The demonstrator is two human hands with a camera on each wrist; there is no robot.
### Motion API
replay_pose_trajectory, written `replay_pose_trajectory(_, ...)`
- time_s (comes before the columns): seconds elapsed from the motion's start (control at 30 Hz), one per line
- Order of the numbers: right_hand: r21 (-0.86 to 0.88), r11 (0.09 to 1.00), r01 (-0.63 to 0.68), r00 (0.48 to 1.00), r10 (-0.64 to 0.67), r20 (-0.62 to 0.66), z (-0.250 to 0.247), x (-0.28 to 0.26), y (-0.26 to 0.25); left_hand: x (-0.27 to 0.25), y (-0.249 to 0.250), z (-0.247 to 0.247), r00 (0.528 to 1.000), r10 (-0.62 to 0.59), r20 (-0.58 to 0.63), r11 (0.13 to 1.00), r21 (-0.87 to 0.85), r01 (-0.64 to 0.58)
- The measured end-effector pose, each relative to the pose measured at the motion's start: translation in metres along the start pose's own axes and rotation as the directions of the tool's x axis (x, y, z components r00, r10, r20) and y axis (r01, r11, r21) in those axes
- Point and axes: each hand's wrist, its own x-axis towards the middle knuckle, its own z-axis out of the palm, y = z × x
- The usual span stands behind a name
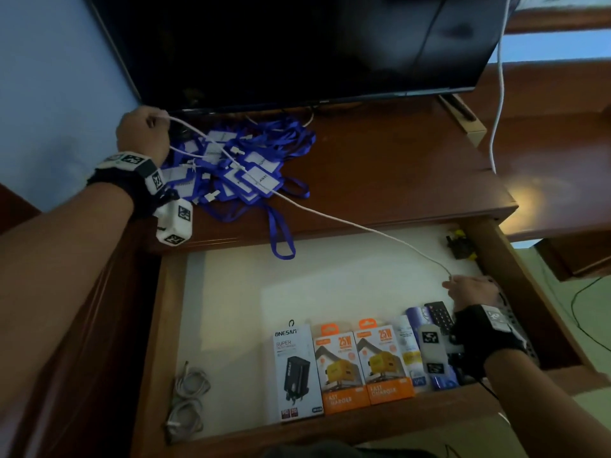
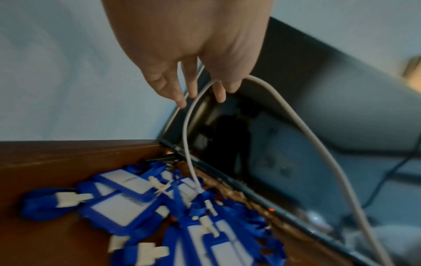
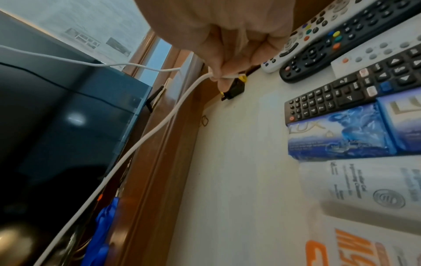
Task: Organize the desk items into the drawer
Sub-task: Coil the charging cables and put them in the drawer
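Currently mid-task, by my reading. Drawer (image 1: 172,325) is open below the bench (image 1: 380,166). Along its front edge stand three charger boxes (image 1: 344,368), with soap packets (image 3: 339,133) and remote controls (image 3: 355,86) to their right; a coiled grey cable (image 1: 188,401) lies in the front left corner. These look already sorted. White cable (image 1: 330,216) is in hand: left hand (image 1: 145,133), above the bench at the monitor's (image 1: 297,44) left corner, has its fingers curled round one part; right hand (image 1: 472,289), over the drawer's right side, pinches the other end. The cable spans between them, not yet laid down. Blue lanyards with badge holders (image 1: 244,170) sit heaped on the bench beneath the left hand, untouched. Remaining, likely: cable, then lanyards.
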Motion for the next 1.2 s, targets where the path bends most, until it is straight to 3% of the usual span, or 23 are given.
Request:
replay_pose_trajectory(0.13,0.101,0.995,-0.023,0.995,0.013,0.101,0.014,-0.009,-0.008,-0.014,0.047,-0.004,0.999,0.048,-0.026,0.989,-0.137,-0.051)
replay_pose_trajectory(0.33,0.306,0.949,-0.074,0.988,0.028,0.154,0.04,-0.035,-0.038,-0.045,0.105,-0.004,0.958,0.272,-0.091,0.938,-0.197,-0.285)
replay_pose_trajectory(0.47,0.326,0.945,0.006,0.945,-0.112,0.308,0.046,-0.064,-0.064,-0.062,0.121,-0.002,0.913,0.407,0.022,0.907,-0.126,-0.401)
replay_pose_trajectory(0.63,0.356,0.917,0.181,0.784,-0.353,0.511,0.051,-0.11,-0.115,-0.091,0.131,-0.005,0.85,0.504,0.152,0.862,-0.144,-0.486)
replay_pose_trajectory(0.77,0.364,0.86,0.357,0.579,-0.51,0.636,0.065,-0.144,-0.148,-0.108,0.14,-0.007,0.822,0.518,0.237,0.855,-0.139,-0.499)
replay_pose_trajectory(0.87,0.35,0.79,0.503,0.474,-0.591,0.653,0.078,-0.162,-0.167,-0.115,0.145,-0.008,0.814,0.515,0.267,0.856,-0.126,-0.501)
replay_pose_trajectory(0.93,0.356,0.755,0.551,0.435,-0.624,0.649,0.085,-0.17,-0.176,-0.123,0.147,-0.008,0.794,0.532,0.293,0.845,-0.125,-0.52)
replay_pose_trajectory(1.03,0.391,0.759,0.521,0.403,-0.623,0.671,0.086,-0.175,-0.181,-0.137,0.146,-0.01,0.762,0.555,0.333,0.829,-0.144,-0.541)
replay_pose_trajectory(1.2,0.516,0.807,0.288,0.377,-0.591,0.713,0.067,-0.158,-0.161,-0.155,0.122,-0.014,0.78,0.494,0.385,0.869,-0.233,-0.436)
